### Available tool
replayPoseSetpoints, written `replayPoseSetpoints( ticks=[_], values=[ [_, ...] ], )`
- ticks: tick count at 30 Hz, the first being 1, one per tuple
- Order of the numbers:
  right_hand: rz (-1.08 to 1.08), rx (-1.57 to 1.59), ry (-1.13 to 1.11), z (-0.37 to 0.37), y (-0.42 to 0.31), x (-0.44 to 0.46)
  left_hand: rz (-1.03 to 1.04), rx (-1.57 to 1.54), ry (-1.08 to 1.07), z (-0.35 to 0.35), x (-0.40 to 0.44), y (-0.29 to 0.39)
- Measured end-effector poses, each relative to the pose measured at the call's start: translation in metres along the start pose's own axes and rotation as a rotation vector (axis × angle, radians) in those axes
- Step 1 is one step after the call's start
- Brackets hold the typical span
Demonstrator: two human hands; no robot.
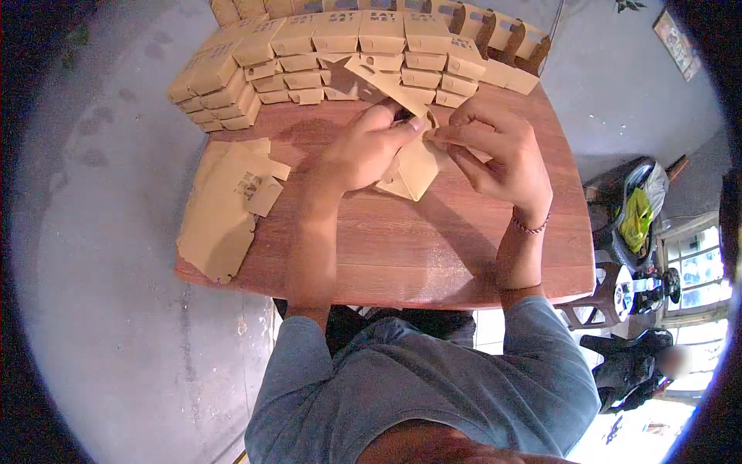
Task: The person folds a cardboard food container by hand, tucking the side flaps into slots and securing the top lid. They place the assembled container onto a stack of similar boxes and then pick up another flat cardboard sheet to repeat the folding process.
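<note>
A partly folded brown cardboard box (pixel 416 174) is held tilted above the wooden table, its lid panel standing up toward the stacks behind. My left hand (pixel 369 147) grips it from the left side, thumb on the near face and the other fingers mostly hidden behind. On the opposite side, my right hand (pixel 498 151) is closed in a pinch at the box's right edge, near a small flap or slot. Whether a tab sits between those fingertips is too small to make out clearly. Flat, unfolded box blanks (pixel 220 205) with dark printing lie left of my left forearm.
Stacked folded boxes (pixel 336 35) marked "EAT ME!" line the far side of the wooden table (pixel 371 255). More boxes with handle cut-outs (pixel 502 35) stand behind them at right. A plastic stool (pixel 607 298), a bag (pixel 638 220) and another person (pixel 641 367) are off to the right.
</note>
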State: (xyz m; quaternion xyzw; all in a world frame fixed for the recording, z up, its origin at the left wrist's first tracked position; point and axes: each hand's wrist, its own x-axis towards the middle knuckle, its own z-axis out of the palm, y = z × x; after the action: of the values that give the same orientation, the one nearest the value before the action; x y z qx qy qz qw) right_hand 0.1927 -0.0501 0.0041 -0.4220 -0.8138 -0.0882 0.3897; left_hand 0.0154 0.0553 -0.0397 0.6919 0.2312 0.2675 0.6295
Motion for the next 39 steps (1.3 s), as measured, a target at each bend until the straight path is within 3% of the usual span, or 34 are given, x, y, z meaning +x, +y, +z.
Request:
replayPoseSetpoints(
  ticks=[2,7,9,11,15,24,26,28,30,33,35,39],
  values=[
    [0.045,0.042,0.002,0.002,0.001,0.0,0.143,0.088,0.061,0.007,-0.008,0.011],
    [0.219,0.297,-0.004,0.005,0.01,0.001,0.193,0.073,0.065,0.008,-0.016,0.018],
    [0.508,0.638,-0.015,0.005,0.011,0.003,0.194,0.108,0.066,0.009,-0.02,0.021],
    [0.496,0.662,-0.048,0.002,0.014,0.004,0.333,0.287,0.091,0.012,-0.024,0.023],
    [0.538,0.755,-0.106,0.001,0.017,0.004,0.373,0.414,0.147,0.018,-0.027,0.03],
    [0.648,0.626,-0.168,-0.002,0.015,0.007,0.396,0.398,0.192,0.026,-0.021,0.02],
    [0.663,0.624,-0.133,0.001,0.016,0.007,0.392,0.249,0.196,0.028,-0.016,0.015],
    [0.676,0.62,-0.1,0.003,0.021,0.005,0.401,0.348,0.253,0.03,-0.021,0.023],
    [0.672,0.259,-0.202,0.003,0.025,0.003,0.411,0.446,0.311,0.029,-0.02,0.023],
    [0.518,0.21,-0.132,0.005,0.017,0.003,0.592,0.44,0.299,0.023,-0.016,0.015],
    [0.489,0.213,-0.156,0.006,0.016,0.002,0.404,0.22,0.278,0.026,-0.022,0.024],
    [0.448,0.113,-0.222,-0.002,0.007,0.004,0.364,0.133,0.267,0.027,-0.021,0.019]
  ],
)
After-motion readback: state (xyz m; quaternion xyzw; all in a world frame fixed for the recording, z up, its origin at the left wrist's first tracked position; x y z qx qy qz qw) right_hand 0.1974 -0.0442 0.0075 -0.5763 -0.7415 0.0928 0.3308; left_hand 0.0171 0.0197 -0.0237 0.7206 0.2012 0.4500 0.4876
